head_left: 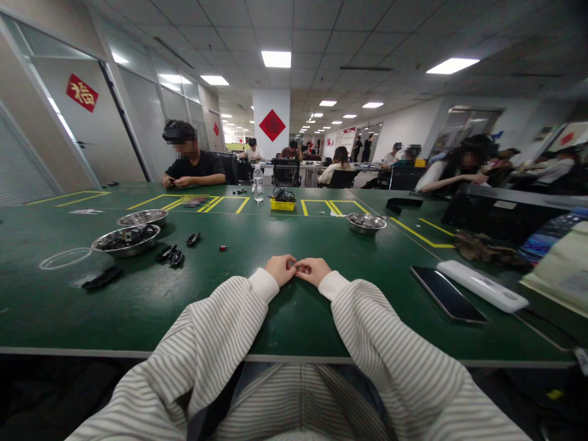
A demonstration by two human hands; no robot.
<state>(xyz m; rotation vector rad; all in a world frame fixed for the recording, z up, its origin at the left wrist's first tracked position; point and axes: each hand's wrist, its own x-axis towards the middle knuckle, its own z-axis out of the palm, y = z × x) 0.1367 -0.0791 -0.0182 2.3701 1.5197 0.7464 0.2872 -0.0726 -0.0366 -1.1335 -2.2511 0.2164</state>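
Note:
My left hand (280, 269) and my right hand (313, 270) meet at the fingertips, low over the green table (275, 312). Both have curled, pinched fingers. Whatever may lie between the fingertips is too small to make out. Left of my hands is a small red and black piece (223, 248). Farther left, several black plastic parts (171, 255) lie loose, along with another black part (193, 239). A steel bowl (133, 250) holds dark parts, and a second steel bowl (154, 215) stands just behind it.
At right lie a dark phone (445, 294) and a long white device (482, 285). A steel bowl (366, 228) stands beyond my right hand. Farther back are a yellow box of black cables (282, 204) and a water bottle (258, 184). Other people sit across the room.

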